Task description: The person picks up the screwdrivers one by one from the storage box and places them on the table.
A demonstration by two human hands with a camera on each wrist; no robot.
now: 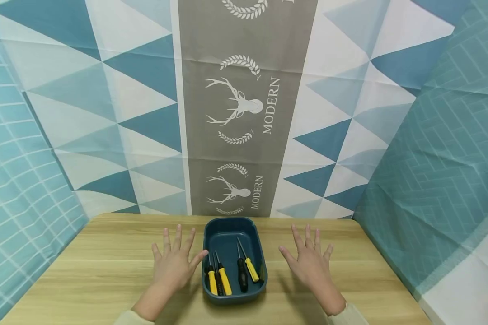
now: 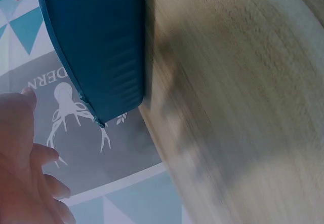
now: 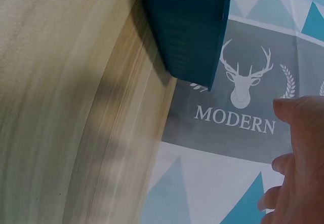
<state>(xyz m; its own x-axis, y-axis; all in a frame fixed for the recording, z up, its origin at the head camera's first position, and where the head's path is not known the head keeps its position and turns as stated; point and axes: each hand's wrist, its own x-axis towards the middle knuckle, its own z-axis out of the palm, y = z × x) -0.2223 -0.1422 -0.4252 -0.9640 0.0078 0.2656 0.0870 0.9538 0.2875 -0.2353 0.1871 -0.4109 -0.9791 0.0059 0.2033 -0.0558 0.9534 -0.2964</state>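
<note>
flanking the blue tray [image 1: 223, 241] near the far edge of the desk [image 1: 105, 253], left hand [image 1: 172, 266] and right hand [image 1: 311, 266] are spread wide; only head view shows screwdrivers [image 1: 225, 280] inside; cloth [image 1: 236, 153] reads "modern".

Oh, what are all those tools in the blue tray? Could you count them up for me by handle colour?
Mostly yellow-handled tools: 3
Black-handled tools: 2
Total: 5 that show clearly; a dark patch by the tray's side is too unclear to count.
</note>
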